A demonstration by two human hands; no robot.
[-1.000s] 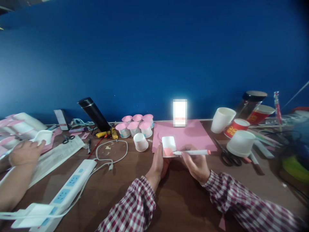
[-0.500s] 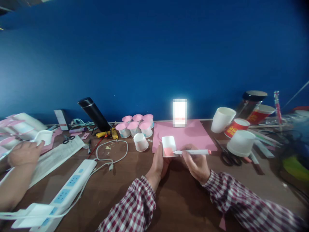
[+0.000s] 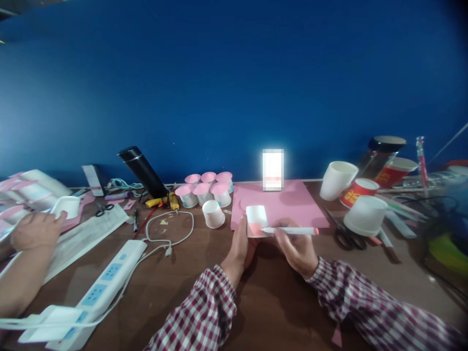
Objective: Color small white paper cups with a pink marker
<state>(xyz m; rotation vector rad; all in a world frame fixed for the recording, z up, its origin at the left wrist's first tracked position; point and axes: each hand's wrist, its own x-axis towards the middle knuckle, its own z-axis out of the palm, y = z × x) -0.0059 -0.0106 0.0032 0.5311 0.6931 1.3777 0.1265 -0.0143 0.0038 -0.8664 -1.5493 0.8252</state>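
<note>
The left hand [image 3: 239, 246] hides the left side of a small white paper cup [image 3: 256, 220], and the cup's lower part is coloured pink; whether the pen tip actually touches the cup wall cannot be told. A bright blurred rectangle [image 3: 272, 169] at the wall is unreadable. The left hand is curled around the cup, holding it above the near edge of a pink sheet [image 3: 292, 200] on the worktop [image 3: 263, 302]. The right hand [image 3: 297, 246] is closed on a white pen [image 3: 290, 230] lying level, tip toward the cup. Both forearms, in checked sleeves, rise from the lower edge and meet at the cup. At far left, another person's hand [image 3: 34, 230], partly cut off, rests beside a second cup [image 3: 68, 205].
</note>
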